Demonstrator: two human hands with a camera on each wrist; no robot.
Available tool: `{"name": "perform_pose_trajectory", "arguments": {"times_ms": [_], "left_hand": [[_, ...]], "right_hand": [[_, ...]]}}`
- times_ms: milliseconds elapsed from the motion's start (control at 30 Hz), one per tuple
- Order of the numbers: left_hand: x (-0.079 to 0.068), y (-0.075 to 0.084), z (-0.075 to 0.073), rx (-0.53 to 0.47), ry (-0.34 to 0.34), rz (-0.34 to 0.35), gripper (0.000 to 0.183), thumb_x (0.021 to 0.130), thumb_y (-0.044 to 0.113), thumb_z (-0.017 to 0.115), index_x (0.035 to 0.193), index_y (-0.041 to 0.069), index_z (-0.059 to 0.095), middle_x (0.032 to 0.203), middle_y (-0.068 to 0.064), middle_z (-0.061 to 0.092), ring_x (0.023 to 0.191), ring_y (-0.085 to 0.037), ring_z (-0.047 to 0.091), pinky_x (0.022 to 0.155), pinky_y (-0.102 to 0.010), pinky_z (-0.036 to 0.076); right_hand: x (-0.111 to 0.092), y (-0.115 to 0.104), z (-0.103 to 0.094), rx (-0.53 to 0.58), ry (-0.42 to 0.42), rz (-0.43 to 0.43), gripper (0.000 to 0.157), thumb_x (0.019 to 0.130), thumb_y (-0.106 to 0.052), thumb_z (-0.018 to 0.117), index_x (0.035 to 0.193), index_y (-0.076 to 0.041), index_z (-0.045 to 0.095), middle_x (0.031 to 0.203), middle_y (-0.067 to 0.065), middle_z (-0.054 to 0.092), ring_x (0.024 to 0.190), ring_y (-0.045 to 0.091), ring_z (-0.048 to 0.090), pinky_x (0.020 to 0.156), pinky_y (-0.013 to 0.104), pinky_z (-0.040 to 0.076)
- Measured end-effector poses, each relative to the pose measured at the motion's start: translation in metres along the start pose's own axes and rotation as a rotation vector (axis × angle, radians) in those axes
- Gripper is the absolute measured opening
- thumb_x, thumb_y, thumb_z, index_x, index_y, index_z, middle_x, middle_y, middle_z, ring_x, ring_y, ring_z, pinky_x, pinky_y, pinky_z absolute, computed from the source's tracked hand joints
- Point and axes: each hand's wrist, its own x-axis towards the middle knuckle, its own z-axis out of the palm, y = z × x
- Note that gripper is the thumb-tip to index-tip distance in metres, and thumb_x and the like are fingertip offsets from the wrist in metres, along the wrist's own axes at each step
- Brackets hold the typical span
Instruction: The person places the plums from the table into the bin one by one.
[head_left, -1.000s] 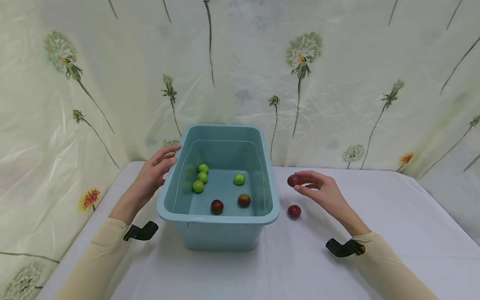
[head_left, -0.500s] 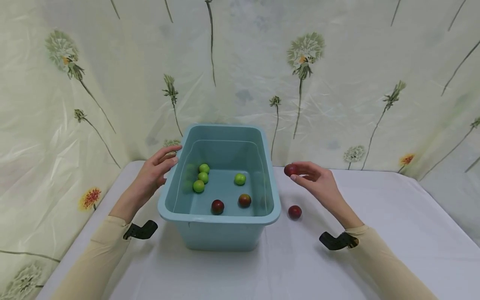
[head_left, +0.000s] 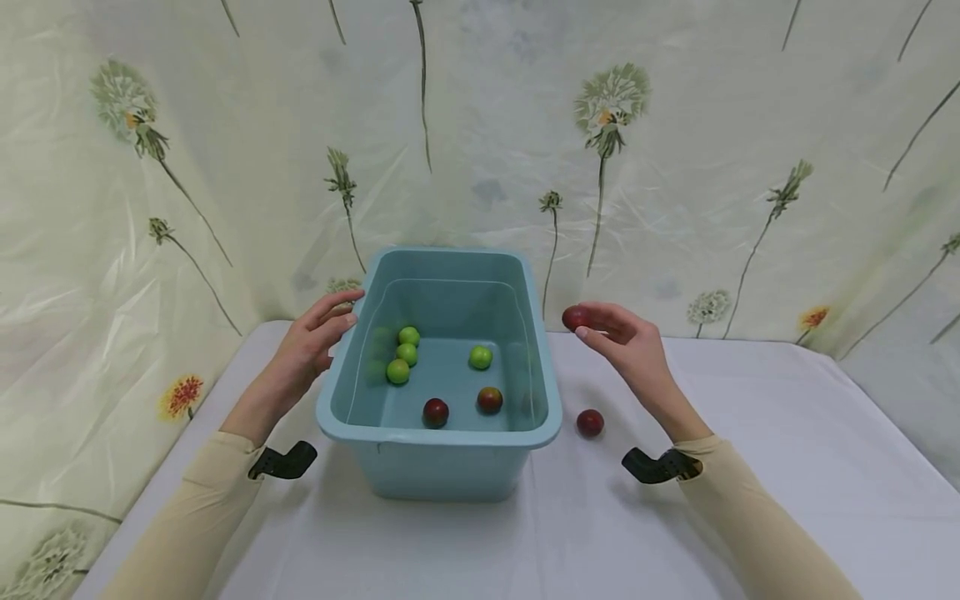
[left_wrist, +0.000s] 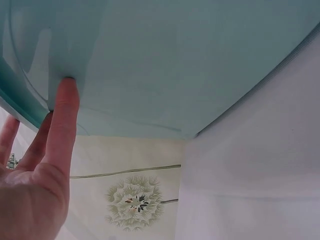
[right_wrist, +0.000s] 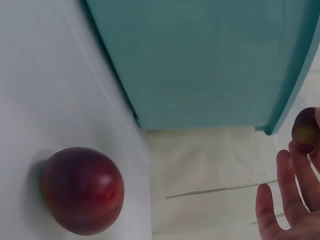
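A light blue plastic tub stands on the white-covered table. My left hand is at its left rim, fingers loosely extended; in the left wrist view a fingertip presses the outer wall. Right of the tub my right hand pinches a dark red plum between thumb and fingers, raised to about rim height. The right wrist view shows this plum partly cut off at the frame edge. Another red plum lies on the table below that hand.
Inside the tub lie two reddish plums near the front and several small green fruits, most along the left side. A flower-printed sheet hangs behind the table.
My right hand has lifted the plum and carried it slightly left toward the tub's rim. My left hand and the other plums have stayed put.
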Motion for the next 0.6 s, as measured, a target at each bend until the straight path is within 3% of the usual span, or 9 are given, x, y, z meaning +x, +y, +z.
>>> {"name": "perform_pose_trajectory", "arguments": {"times_ms": [367,600], "left_hand": [[0.001,-0.001,0.0,-0.01,-0.002,0.008,0.047,0.101,0.035,0.054,0.145,0.022,0.044,0.14,-0.01,0.046,0.122,-0.024,0.052,0.084,-0.036,0.054],[0.001,-0.003,-0.001,-0.025,-0.006,0.006,0.047,0.101,0.035,0.054,0.145,0.022,0.045,0.141,-0.009,0.045,0.123,-0.022,0.052,0.082,-0.034,0.054]], "right_hand": [[0.01,-0.015,0.001,0.006,0.009,-0.005,0.038,0.095,-0.016,0.067,0.13,-0.002,0.06,0.12,0.012,0.066,0.108,0.027,0.063,0.086,0.026,0.052],[0.023,-0.018,0.003,0.004,0.011,-0.054,0.037,0.094,-0.015,0.068,0.129,-0.004,0.062,0.118,0.009,0.067,0.106,0.023,0.063,0.085,0.025,0.052]]}}
